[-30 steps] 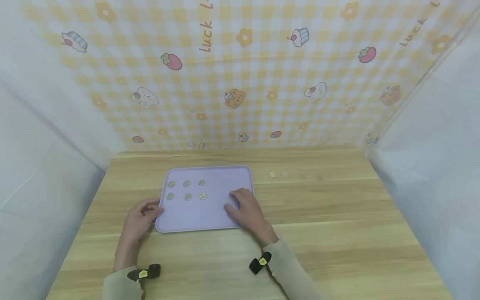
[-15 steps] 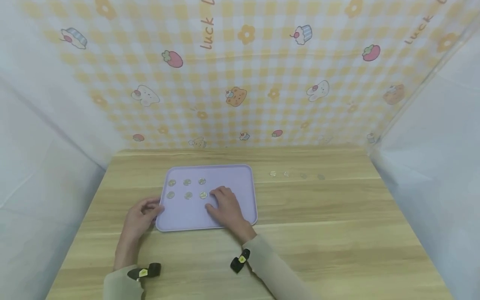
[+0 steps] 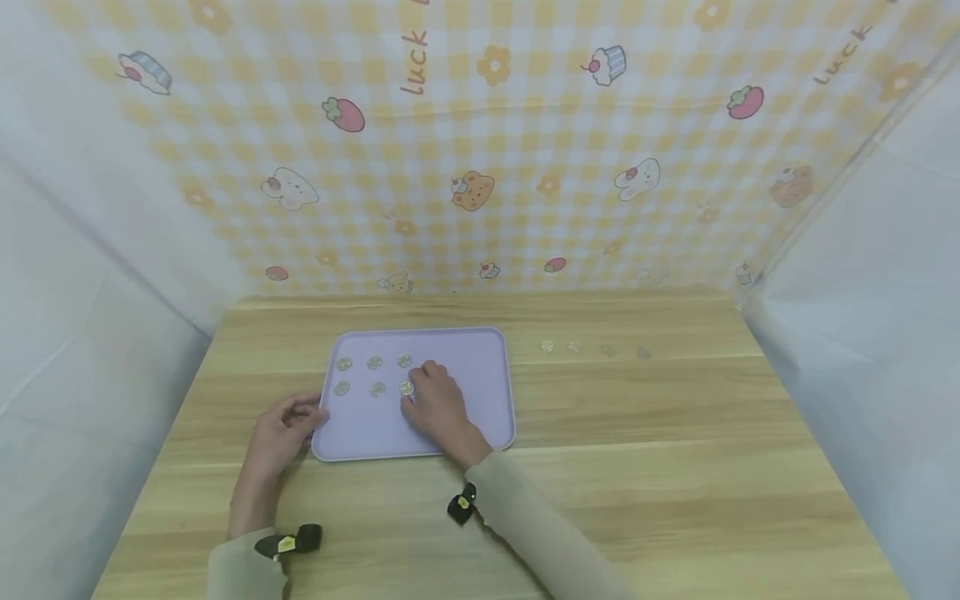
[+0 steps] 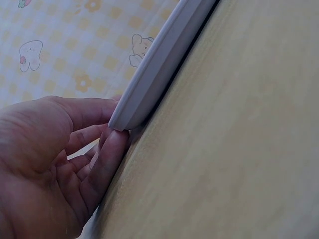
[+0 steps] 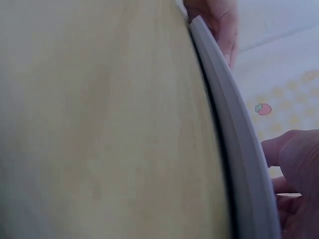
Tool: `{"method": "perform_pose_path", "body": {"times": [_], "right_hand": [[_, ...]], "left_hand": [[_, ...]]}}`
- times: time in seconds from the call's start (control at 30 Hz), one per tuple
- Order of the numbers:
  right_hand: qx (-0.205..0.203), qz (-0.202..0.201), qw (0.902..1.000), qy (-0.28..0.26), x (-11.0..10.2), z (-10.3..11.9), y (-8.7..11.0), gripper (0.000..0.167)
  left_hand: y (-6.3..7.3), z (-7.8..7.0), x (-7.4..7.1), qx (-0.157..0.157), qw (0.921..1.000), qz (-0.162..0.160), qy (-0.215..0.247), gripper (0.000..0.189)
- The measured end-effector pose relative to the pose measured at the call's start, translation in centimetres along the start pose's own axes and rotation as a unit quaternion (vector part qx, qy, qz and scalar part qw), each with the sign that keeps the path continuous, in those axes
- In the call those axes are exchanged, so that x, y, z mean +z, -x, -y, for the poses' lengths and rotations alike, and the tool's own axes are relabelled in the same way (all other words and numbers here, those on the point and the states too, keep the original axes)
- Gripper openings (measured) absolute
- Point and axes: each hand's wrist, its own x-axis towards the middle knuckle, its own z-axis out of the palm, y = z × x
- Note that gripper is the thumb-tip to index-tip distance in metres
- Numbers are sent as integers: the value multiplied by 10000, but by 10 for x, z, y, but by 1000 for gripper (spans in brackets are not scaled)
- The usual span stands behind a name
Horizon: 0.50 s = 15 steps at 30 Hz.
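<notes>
A light purple tray [image 3: 457,400] lies on the wooden table, bearing several small shiny coins [image 3: 377,389] in two rows on its left half. My left hand [image 3: 277,437] holds the tray's left edge; in the left wrist view its thumb is over the rim and a finger below it. Over the middle of the tray, my right hand [image 3: 438,408] has its thumb and forefinger apart at either side of the front row's rightmost coin [image 3: 407,387]. In the right wrist view the tray's wall [image 5: 239,129] hides the right fingertips and the coins.
Several more small round discs [image 3: 547,346] lie in a row on the wooden table [image 3: 637,467], right of the tray near the back. A yellow checked cloth [image 3: 525,150] hangs behind the table, with white sheets [image 3: 862,350] at both sides.
My right hand has moved left across the tray, from its right part to the rightmost front coin. My left hand stays at the tray's left edge, and the coins keep their places.
</notes>
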Motion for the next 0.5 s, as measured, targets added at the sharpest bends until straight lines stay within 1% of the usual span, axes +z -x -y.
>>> {"method": "perform_pose_path", "body": {"times": [0.07, 0.2, 0.33, 0.5], "right_hand": [[6, 201, 9996, 192, -3, 3, -4, 22], [39, 363, 9986, 394, -8, 7, -8, 13], [74, 505, 9976, 461, -10, 9, -10, 13], [15, 620, 9963, 589, -15, 16, -15, 12]], "left_hand": [[0, 0, 0, 4, 10000, 0, 11, 45], [0, 1, 1, -12, 10000, 17, 78, 45], [0, 2, 1, -25, 9999, 3, 105, 45], [-1, 2, 0, -5, 9999, -40, 113, 46]]}}
